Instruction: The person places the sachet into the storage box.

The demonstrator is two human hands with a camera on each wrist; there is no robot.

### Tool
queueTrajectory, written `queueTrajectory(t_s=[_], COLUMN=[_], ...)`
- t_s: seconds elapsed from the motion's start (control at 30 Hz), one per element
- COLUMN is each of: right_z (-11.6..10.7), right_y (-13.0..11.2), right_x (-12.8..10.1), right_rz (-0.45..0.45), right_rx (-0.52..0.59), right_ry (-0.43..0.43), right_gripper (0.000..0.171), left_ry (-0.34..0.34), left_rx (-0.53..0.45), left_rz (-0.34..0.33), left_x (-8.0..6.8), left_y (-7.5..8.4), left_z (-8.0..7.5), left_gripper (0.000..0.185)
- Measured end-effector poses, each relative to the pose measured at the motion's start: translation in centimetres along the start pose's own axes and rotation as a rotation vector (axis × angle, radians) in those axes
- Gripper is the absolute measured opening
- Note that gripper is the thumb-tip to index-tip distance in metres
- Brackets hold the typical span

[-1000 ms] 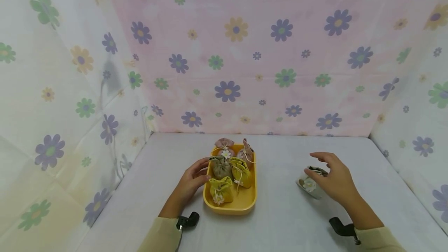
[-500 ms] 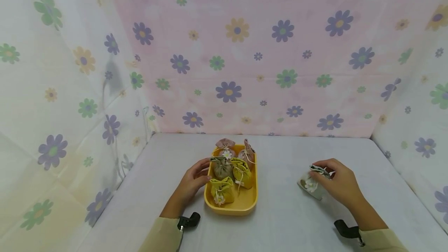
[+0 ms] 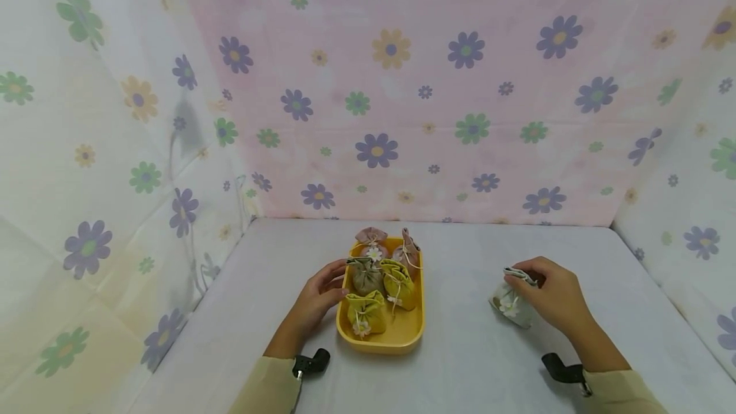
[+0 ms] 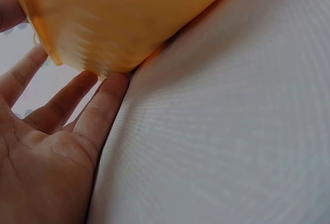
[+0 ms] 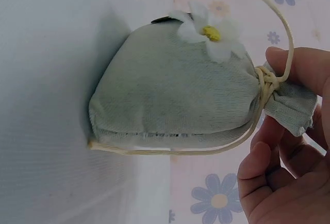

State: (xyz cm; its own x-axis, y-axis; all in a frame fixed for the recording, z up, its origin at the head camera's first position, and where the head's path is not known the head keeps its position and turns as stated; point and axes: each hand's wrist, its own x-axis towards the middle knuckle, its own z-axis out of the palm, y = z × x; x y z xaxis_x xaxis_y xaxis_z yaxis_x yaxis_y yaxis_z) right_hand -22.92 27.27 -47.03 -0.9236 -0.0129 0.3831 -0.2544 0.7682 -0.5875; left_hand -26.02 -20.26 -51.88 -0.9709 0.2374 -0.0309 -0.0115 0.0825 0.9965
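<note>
A yellow tray (image 3: 409, 331) sits mid-table holding several small drawstring pouches: two pink (image 3: 370, 239), one brown (image 3: 365, 277) and two yellow-green (image 3: 363, 313). My left hand (image 3: 318, 294) rests with straight fingers against the tray's left side; the left wrist view shows the fingers (image 4: 100, 109) touching the tray wall (image 4: 118, 18). To the right, a grey-green pouch (image 3: 508, 304) with a white flower lies on the table. My right hand (image 3: 554, 296) pinches its gathered neck (image 5: 289, 103) by the cord.
The white table (image 3: 466, 363) is closed in by flowered cloth walls: pink at the back (image 3: 402, 82), pale at the left and right. A black wrist mount (image 3: 310, 361) shows at each cuff.
My right hand came down from hovering with spread fingers and closed on the grey-green pouch's neck. The pouch has tilted slightly. The left hand and tray have stayed still.
</note>
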Motion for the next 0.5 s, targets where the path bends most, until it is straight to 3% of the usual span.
queueTrajectory(t_s=[0.5], right_z=[-0.2], right_y=[-1.8], right_x=[0.6], right_rz=[-0.044], right_rx=[-0.006], right_ry=[0.020], right_gripper=[0.020], left_ry=[-0.006], left_rx=[-0.002], left_rz=[0.015], left_x=[0.1], left_y=[-0.2], left_z=[0.0], left_gripper=[0.062])
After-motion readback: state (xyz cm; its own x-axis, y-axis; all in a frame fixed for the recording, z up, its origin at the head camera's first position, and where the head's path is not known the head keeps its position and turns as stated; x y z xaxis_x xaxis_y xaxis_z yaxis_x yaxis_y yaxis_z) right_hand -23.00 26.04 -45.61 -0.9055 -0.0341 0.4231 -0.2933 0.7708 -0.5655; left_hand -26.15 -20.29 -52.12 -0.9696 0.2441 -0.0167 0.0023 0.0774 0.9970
